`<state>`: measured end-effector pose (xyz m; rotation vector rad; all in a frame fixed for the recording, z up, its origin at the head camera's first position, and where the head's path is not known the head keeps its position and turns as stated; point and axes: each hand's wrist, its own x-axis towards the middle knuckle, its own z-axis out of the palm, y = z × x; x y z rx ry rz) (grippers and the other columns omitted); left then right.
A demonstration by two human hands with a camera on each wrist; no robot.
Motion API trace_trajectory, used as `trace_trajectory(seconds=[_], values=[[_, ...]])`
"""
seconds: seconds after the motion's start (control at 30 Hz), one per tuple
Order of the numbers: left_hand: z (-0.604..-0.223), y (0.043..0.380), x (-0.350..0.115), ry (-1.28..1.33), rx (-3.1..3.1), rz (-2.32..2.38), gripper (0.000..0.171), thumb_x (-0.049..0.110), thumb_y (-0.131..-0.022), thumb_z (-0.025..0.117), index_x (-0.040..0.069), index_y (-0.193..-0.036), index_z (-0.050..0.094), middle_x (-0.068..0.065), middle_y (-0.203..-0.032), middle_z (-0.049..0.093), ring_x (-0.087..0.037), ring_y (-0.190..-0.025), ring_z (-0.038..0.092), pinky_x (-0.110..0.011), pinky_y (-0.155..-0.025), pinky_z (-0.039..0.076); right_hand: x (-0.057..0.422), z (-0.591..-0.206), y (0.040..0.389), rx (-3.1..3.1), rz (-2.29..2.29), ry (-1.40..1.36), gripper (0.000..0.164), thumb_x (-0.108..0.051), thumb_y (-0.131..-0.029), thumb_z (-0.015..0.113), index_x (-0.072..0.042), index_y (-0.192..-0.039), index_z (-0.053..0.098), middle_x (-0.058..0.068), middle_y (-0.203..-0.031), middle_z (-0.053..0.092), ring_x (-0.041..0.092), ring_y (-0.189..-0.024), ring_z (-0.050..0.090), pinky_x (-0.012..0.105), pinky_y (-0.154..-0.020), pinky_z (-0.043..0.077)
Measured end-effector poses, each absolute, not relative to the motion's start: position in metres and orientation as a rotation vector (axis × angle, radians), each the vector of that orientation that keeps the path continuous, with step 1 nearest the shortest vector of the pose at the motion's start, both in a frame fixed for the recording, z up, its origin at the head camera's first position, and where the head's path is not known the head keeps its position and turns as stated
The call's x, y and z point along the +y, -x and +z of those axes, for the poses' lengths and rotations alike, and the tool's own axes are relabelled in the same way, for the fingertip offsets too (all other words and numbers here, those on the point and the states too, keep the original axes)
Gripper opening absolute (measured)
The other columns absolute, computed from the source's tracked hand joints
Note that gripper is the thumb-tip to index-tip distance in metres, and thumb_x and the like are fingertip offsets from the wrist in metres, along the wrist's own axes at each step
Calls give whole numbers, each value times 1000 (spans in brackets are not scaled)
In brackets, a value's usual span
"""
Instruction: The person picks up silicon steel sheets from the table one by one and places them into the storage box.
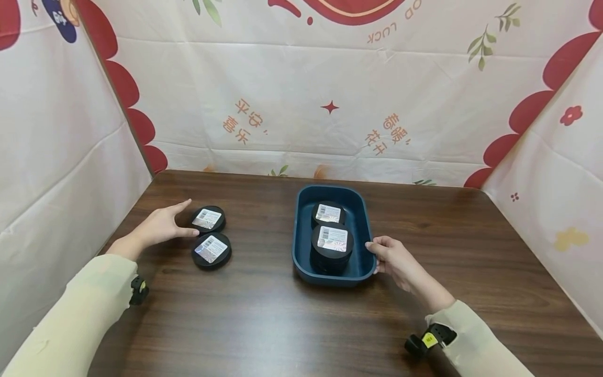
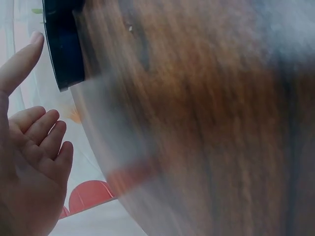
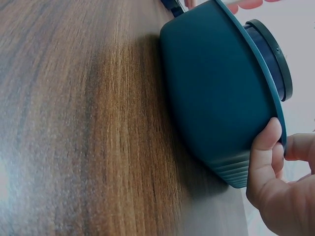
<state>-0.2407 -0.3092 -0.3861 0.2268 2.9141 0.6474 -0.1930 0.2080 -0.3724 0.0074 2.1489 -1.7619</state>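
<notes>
Two black round tins with white labels stand on the table at the left: a far tin (image 1: 208,219) and a near tin (image 1: 211,251). My left hand (image 1: 162,225) is just left of them, fingers extended, with the thumb tip right at their sides. In the left wrist view the thumb is near a dark tin (image 2: 64,46), and the palm holds nothing. A blue plastic tray (image 1: 301,209) holds more such tins, a far tin (image 1: 328,213) and a taller near stack (image 1: 332,246). My right hand (image 1: 398,262) pinches the tray's right rim between thumb and fingers.
The brown wooden table (image 1: 264,324) carries everything. A printed white cloth (image 1: 292,78) hangs behind it, with more cloth on both sides. Each sleeve has a black strapped device, one on the left wrist (image 1: 138,290) and one on the right (image 1: 431,339).
</notes>
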Motion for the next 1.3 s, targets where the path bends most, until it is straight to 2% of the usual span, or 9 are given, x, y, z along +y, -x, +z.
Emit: trace_trajectory(seconds=[0.4, 1.1, 1.3], values=[[-394, 246, -305, -290, 2922, 650, 102, 60, -72, 69, 3, -146, 26, -27, -143, 32, -46, -129, 31, -62, -101, 27, 208, -373, 193, 2147, -1760, -38, 21, -17, -98, 47, 3, -102, 43, 3, -71, 45, 10, -57, 47, 21, -54, 48], [-397, 258, -293, -278, 2884, 694, 101, 56, -71, 73, 5, -146, 27, -29, -141, 33, -47, -129, 31, -61, -102, 28, 207, -372, 193, 2153, -1751, -54, 21, -17, -98, 47, 3, -102, 43, 5, -73, 47, 10, -57, 48, 21, -55, 48], [-396, 259, -291, -277, 2890, 716, 100, 53, -71, 74, 2, -144, 29, -30, -141, 33, -47, -129, 30, -61, -102, 27, 207, -373, 193, 2157, -1752, -42, 21, -17, -98, 47, 4, -102, 43, 3, -71, 46, 9, -57, 47, 21, -54, 48]])
